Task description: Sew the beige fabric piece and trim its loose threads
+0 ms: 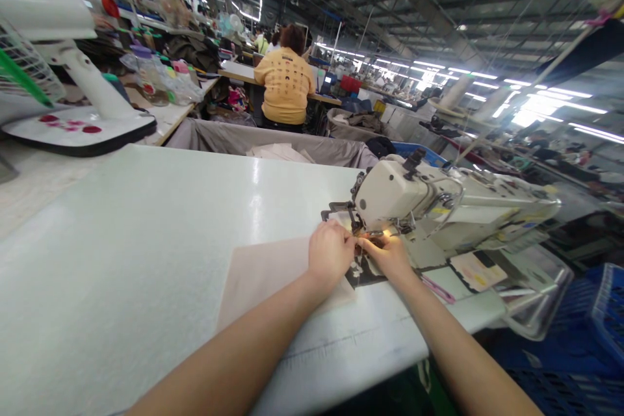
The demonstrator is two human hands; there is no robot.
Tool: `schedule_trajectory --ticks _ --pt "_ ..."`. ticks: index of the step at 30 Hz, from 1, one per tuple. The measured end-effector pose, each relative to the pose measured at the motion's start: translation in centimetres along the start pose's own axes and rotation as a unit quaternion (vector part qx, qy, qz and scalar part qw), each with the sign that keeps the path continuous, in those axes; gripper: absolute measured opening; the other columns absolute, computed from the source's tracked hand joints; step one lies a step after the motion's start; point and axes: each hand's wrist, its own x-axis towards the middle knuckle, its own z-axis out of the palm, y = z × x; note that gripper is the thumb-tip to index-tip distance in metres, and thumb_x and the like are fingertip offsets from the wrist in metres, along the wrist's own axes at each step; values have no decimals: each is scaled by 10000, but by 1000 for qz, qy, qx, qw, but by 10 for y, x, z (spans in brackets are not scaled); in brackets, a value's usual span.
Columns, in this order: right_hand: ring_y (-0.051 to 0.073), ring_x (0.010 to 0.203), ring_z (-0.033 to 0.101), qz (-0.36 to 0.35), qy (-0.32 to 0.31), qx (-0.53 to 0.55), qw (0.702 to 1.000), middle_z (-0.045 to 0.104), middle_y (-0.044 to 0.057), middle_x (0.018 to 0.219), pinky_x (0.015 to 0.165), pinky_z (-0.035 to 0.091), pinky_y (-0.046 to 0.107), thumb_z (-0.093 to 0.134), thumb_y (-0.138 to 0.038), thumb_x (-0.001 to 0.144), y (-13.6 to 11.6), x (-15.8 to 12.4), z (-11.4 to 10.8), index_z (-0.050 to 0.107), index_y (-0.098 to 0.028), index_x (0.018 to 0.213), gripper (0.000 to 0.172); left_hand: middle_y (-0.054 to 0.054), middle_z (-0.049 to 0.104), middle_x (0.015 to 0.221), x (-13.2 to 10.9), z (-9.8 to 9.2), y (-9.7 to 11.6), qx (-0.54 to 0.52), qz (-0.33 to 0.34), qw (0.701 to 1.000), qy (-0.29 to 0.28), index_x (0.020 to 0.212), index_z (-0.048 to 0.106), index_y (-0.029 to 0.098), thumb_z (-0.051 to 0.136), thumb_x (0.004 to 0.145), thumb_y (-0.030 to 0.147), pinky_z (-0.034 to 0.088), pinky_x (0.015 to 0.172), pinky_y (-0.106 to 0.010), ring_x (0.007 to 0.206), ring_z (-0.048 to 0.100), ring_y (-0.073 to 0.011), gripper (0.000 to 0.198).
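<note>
A cream sewing machine stands at the right end of a long white table. A pale beige fabric piece lies flat in front of it. My left hand rests on the fabric's right edge with fingers curled, pinching it just left of the needle. My right hand is curled beside the presser foot, under the machine's small light, gripping the same fabric. The needle area is partly hidden by both hands.
A white fan base stands at the far left, with bottles behind it. A person in a yellow shirt sits with their back to me. Grey cloth bins lie beyond the table; blue crates sit at the right.
</note>
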Motion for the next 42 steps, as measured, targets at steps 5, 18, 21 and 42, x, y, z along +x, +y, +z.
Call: schedule_trajectory --ticks 5,18,21,42 --pt "253 764 641 -40 12 -16 999 727 77 771 736 471 365 639 -518 708 -1 -2 0 722 -192 749 339 -46 648 853 1 -1 -2 -1 7 1000 -8 696 731 199 619 858 250 433 787 -311 882 574 -199 204" --pt "105 525 403 21 221 309 925 413 -41 612 463 352 243 551 -454 692 14 8 -37 349 -231 688 301 -64 656 851 2 0 -11 16 45 999 -7 722 739 177 559 861 230 432 810 -318 883 583 -208 233" --pt "80 514 412 27 228 369 901 409 -64 601 459 368 209 617 -389 680 16 -8 -49 364 -219 710 306 -59 644 831 3 -3 -13 13 49 999 -5 704 719 171 530 891 238 438 798 -304 853 582 -188 275" --pt "266 1086 566 -137 256 -22 957 508 185 1311 869 551 461 562 -403 870 52 -53 -45 545 -159 1206 415 -113 359 1561 -77 -67 -35 254 105 948 -158 1479 401 133 383 998 340 217 1208 -516 1465 277 -273 525"
